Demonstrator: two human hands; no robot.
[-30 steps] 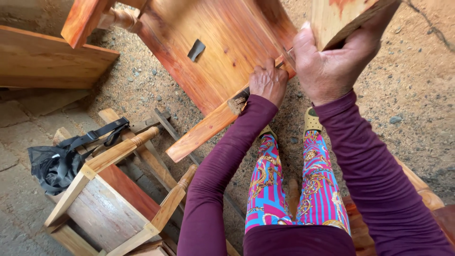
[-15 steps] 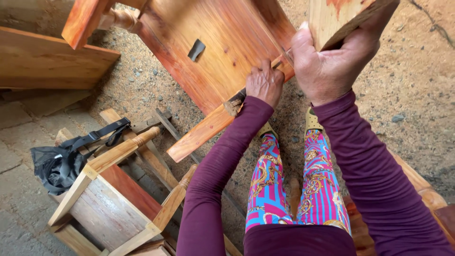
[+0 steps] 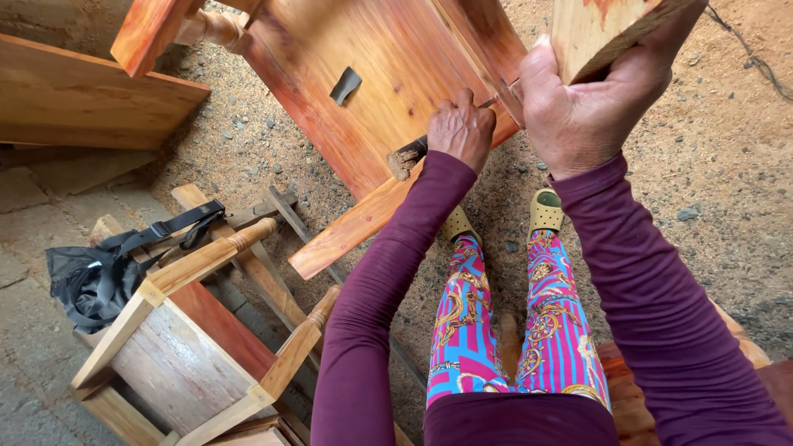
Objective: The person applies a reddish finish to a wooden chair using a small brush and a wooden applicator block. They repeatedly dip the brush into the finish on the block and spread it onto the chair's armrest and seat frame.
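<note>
1. Sandy, gravelly ground; reddish wooden table (image 3: 363,91) upturned on it.
2. Left hand (image 3: 461,128) closed around dark-handled tool (image 3: 410,154), tip at table's near edge.
3. Right hand (image 3: 578,107) clamps table leg (image 3: 603,33).
4. Judgement: brace leg firmly; short, controlled strokes.

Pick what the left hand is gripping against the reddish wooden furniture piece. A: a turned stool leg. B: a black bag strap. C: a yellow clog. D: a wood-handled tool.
D: the left hand is closed around a worn wood-handled tool, its butt end poking out below the fist, while the right hand steadies the furniture piece.
</note>
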